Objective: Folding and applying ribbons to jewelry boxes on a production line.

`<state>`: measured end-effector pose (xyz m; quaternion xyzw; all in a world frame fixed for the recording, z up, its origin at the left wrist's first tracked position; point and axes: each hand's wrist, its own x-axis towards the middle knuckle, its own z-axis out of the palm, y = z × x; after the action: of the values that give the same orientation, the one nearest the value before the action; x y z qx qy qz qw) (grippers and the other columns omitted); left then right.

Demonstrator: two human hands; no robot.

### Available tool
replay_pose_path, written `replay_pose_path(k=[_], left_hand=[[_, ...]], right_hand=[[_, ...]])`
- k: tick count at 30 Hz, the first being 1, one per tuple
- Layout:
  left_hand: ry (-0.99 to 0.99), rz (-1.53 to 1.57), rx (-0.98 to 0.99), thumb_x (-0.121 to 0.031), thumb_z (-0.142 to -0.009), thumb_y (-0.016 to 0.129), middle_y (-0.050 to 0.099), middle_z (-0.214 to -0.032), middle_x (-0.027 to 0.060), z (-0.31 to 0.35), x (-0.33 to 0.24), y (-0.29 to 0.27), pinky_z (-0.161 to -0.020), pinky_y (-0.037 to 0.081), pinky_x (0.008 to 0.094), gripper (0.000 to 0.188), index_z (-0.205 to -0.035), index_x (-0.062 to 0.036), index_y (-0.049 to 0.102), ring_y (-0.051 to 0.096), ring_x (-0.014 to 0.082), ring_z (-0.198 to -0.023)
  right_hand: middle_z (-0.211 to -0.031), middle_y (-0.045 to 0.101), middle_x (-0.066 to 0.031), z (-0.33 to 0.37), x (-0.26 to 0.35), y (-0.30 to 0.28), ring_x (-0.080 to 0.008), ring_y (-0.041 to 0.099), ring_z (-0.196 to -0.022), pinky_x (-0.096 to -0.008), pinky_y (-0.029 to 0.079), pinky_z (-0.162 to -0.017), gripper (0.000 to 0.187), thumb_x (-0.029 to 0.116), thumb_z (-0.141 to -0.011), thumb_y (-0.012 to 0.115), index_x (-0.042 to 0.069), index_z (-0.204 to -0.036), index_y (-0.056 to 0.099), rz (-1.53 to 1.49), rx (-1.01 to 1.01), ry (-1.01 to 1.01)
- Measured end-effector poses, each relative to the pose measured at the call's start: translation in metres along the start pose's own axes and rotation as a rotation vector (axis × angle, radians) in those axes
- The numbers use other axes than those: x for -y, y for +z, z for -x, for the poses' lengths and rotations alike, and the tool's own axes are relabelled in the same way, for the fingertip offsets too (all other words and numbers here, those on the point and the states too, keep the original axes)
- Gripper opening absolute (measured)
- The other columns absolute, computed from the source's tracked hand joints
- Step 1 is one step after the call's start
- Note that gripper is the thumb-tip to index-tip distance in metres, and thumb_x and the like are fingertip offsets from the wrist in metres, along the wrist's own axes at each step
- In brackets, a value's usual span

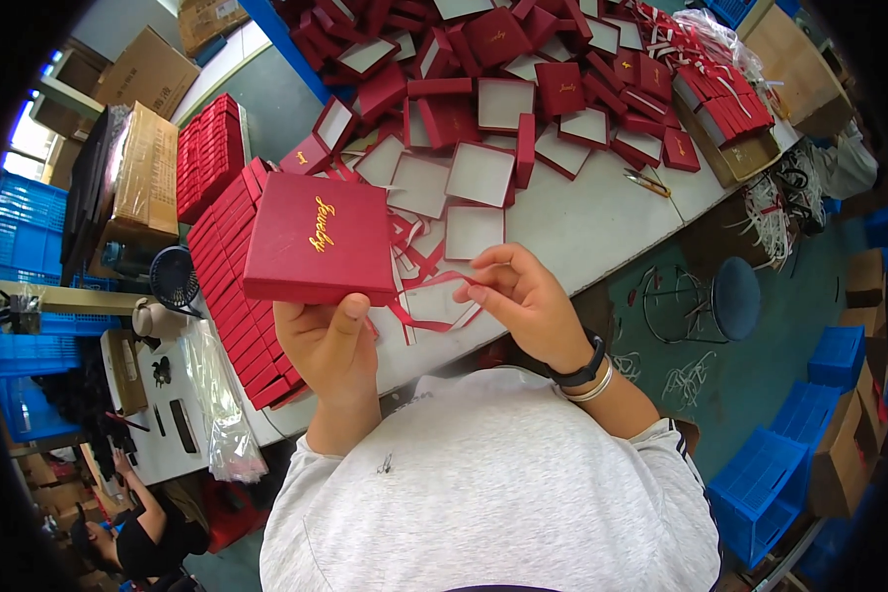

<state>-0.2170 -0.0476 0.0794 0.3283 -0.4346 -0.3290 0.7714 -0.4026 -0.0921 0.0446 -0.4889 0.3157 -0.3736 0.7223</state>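
Note:
My left hand grips a flat, square red jewelry box from below, thumb on its near edge. Gold lettering marks the lid, which faces up. From the box's right side trails a red ribbon, and my right hand pinches its other end between thumb and fingers. Behind the ribbon, more red and white ribbon strips lie on the white table. Left of the held box stand tight rows of red boxes, partly hidden by it.
A heap of red lids and white-lined box halves covers the far table. Yellow-handled scissors lie near its right edge, by a carton of red boxes. A round stool and blue crates stand at right. Another person works at lower left.

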Motion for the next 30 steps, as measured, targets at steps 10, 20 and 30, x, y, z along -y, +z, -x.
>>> replay_pose_path(k=[10,20,30], left_hand=[[-0.171,0.33,-0.069,-0.005,-0.087,0.055,0.056,-0.117,0.011,-0.009,0.005,-0.014,-0.096,0.041,0.0367,0.035,-0.12,-0.0003,0.045,0.054,0.0208,-0.109],[-0.356,0.513,-0.13,-0.011,-0.089,0.056,0.055,-0.121,0.0106,-0.004,0.014,-0.021,-0.099,0.04,0.0398,0.037,-0.123,-0.0031,0.043,0.053,0.0224,-0.112],[-0.467,0.618,0.033,-0.01,-0.088,0.056,0.049,-0.128,0.0092,0.017,0.02,-0.01,-0.101,0.04,0.0401,0.044,-0.129,-0.0056,0.039,0.05,0.0206,-0.117]], right_hand=[[-0.081,0.064,-0.0061,0.005,0.026,-0.05,-0.0116,0.059,-0.076,-0.0232,0.045,-0.07,0.016,0.005,-0.078,0.066,0.0,-0.093,0.065,0.614,-0.273,-0.174],[-0.081,0.064,-0.0083,0.009,0.05,-0.069,-0.0179,0.057,-0.076,-0.0267,0.045,-0.068,0.014,0.003,-0.072,0.069,0.001,-0.085,0.066,0.843,-0.329,-0.388],[-0.076,0.062,-0.004,-0.021,0.041,-0.09,-0.0155,0.051,-0.08,-0.0269,0.043,-0.07,0.012,0.011,-0.075,0.07,0.005,-0.085,0.069,0.86,-0.447,-0.331]])
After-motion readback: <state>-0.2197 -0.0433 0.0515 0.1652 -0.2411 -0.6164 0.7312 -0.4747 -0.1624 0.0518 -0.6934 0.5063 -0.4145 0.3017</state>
